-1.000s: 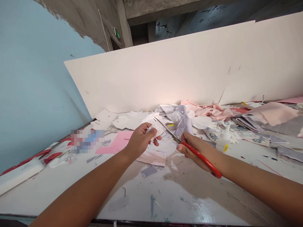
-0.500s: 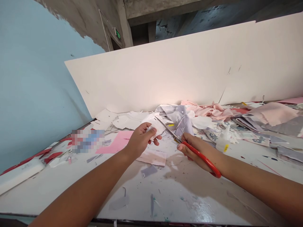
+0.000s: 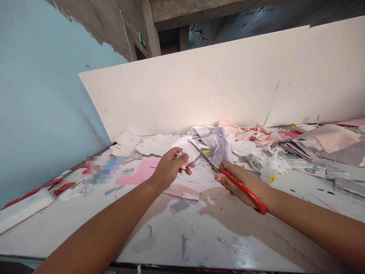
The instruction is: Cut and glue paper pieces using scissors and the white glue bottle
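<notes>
left fingers (image 3: pixel 184 158) hold white piece (image 3: pixel 191 153), right fingers (image 3: pixel 223 179) scissors (image 3: pixel 234 179).

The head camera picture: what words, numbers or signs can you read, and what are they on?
No words or numbers can be read.
Green sign at the back: too small to read.
Yellow patch on the bottle: too small to tell if it has writing.
White block at far left: faint marks, too blurred.
</notes>
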A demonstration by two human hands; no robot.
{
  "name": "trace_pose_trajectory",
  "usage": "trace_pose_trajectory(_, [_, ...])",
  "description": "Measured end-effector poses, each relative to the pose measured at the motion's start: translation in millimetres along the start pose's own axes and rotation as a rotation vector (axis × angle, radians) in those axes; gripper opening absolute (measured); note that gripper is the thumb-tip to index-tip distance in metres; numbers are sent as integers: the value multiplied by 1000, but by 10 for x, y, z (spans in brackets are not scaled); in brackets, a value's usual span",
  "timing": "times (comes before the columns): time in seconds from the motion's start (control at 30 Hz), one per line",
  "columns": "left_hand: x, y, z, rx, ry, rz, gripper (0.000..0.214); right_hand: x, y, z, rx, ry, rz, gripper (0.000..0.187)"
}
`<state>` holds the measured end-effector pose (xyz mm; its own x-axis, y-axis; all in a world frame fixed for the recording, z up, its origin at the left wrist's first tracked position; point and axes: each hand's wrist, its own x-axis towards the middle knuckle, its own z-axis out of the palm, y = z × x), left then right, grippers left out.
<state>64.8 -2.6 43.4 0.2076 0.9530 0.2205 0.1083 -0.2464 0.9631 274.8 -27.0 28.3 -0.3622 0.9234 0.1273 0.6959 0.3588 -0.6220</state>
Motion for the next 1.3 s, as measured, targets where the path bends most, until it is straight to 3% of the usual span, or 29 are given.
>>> trace_pose_trajectory(0.63, [5,-4,-1,13,23,12,22,-15,-27,-3,22,-26,34,34])
trace_pose_trajectory(0.83, [-5,4,-5,-1,5,-4,20,-8,2,22,234,51,30,38])
trace_pose_trajectory(1.1, [-46,-28,65,62,-145,-28,25,64,65,93,765,103,72,39])
trace_pose_trajectory(1.3, [-103,-74,162,16,-393,-63,28,86,-26,99,749,129,67,39])
